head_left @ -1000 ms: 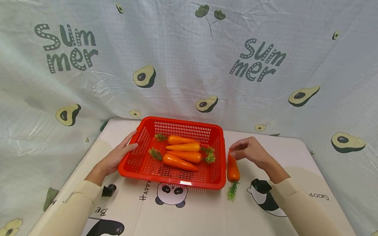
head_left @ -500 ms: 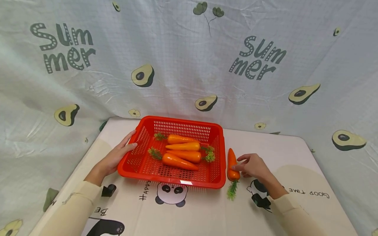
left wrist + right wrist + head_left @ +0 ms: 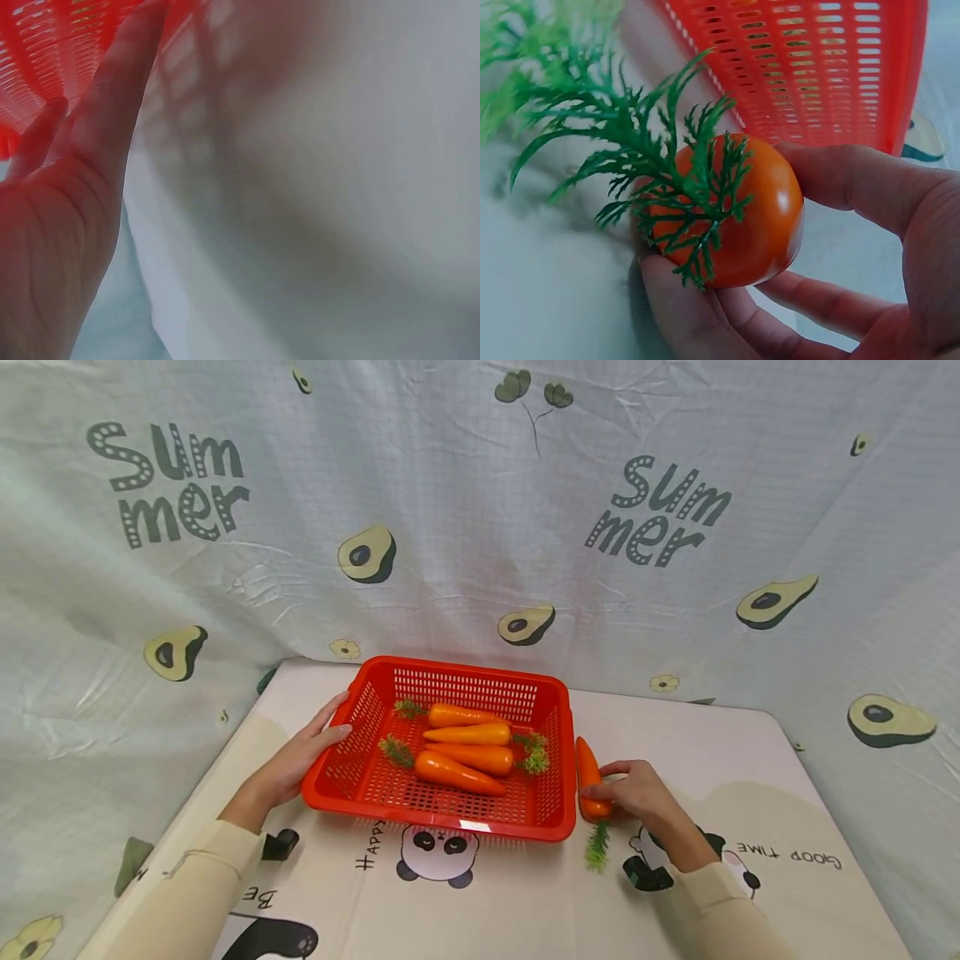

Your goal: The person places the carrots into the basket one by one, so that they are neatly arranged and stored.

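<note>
A red plastic basket (image 3: 438,827) holds several orange carrots (image 3: 459,772) with green tops, lying side by side. My left hand (image 3: 288,764) rests against the basket's left side, its fingers (image 3: 112,97) extended along the outside of the slotted wall. Just outside the basket's right wall, one carrot (image 3: 588,768) lies on the table, its leafy top towards me. Around its thick end, my right hand (image 3: 637,793) grips with thumb and fingers. In the right wrist view, the carrot's green leaves (image 3: 660,165) partly cover its round end.
The table (image 3: 510,910) has a pale cloth printed with pandas and lettering. A hanging sheet (image 3: 450,485) with avocado prints encloses the back and sides, close behind the basket.
My right hand has moved from the carrot's tip down to its thick end and now grips it. The carrot has shifted slightly. My left hand and the basket stay put.
</note>
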`<state>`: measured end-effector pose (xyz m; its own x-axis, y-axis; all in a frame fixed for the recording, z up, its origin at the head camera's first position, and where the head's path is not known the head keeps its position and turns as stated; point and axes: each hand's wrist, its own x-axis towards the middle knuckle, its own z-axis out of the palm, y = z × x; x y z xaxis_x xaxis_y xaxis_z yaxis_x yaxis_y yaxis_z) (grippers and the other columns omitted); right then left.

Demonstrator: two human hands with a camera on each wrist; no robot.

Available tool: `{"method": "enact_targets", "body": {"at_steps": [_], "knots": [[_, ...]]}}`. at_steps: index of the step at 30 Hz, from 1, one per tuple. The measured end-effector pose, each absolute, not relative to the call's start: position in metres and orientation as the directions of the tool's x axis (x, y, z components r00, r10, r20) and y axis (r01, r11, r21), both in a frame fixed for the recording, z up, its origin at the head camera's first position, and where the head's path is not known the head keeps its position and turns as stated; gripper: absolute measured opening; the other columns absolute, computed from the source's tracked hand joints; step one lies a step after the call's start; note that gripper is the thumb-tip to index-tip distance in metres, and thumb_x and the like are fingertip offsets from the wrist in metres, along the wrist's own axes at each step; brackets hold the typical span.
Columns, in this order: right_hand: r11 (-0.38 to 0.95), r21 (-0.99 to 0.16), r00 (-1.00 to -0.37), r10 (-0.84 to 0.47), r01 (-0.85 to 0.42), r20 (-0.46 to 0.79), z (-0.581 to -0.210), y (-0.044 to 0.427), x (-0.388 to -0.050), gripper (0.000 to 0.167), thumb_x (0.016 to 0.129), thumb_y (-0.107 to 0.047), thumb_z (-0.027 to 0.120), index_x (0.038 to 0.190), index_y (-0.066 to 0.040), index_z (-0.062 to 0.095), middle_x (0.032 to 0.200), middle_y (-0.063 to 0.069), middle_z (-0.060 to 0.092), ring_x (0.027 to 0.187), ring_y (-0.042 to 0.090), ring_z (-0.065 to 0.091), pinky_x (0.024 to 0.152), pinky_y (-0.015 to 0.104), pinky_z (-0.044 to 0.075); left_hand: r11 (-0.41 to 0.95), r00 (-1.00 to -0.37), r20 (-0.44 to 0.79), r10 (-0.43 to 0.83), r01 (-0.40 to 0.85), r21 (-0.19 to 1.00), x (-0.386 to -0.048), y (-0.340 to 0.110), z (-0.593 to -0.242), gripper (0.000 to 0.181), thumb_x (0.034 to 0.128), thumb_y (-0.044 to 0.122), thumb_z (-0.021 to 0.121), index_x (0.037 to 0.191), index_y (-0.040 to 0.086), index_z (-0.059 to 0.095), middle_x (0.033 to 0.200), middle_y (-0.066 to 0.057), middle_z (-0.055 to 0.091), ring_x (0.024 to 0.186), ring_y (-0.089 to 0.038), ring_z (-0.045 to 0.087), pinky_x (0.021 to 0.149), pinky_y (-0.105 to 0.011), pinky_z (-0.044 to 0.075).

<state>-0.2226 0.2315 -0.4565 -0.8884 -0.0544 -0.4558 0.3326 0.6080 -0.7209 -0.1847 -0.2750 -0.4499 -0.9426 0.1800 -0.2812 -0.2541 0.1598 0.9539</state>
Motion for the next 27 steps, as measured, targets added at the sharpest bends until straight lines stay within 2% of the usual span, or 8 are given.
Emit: {"method": "enact_targets", "body": {"at_steps": [11, 21, 27], "knots": [[0.464, -0.806, -0.884, -0.097, 0.367, -0.458, -0.453, 0.240, -0.221, 0.063, 0.090, -0.024, 0.079, 0.140, 0.006, 0.056, 0.096, 0.008, 0.075, 0.073, 0.018, 0.068, 0.065, 0.032, 0.061, 0.168, -0.946, -0.274, 0.175, -0.246, 0.955, -0.184, -0.275, -0.450, 0.074, 0.1100, 0.044, 0.047, 0.167, 0.043, 0.000, 0.169, -0.020, 0.023, 0.127, -0.034, 0.055, 0.095, -0.039, 0.061], [0.431, -0.823, -0.889, -0.091, 0.371, -0.449, -0.439, 0.244, -0.221, 0.061, 0.090, -0.024, 0.080, 0.140, 0.004, 0.058, 0.103, 0.008, 0.074, 0.076, 0.020, 0.069, 0.067, 0.032, 0.062, 0.157, -0.945, -0.276, 0.178, -0.249, 0.956, -0.185, -0.277, -0.452, 0.073, 0.1100, 0.044, 0.047, 0.167, 0.043, 0.000, 0.169, -0.019, 0.023, 0.128, -0.033, 0.054, 0.096, -0.039, 0.061], [0.417, -0.830, -0.890, -0.097, 0.371, -0.446, -0.431, 0.244, -0.221, 0.062, 0.091, -0.025, 0.079, 0.142, 0.003, 0.057, 0.101, 0.005, 0.073, 0.078, 0.020, 0.070, 0.068, 0.032, 0.062, 0.154, -0.944, -0.278, 0.178, -0.252, 0.955, -0.186, -0.276, -0.452, 0.073, 0.1099, 0.043, 0.047, 0.167, 0.044, 0.001, 0.170, -0.018, 0.023, 0.129, -0.034, 0.053, 0.096, -0.037, 0.061]]}}
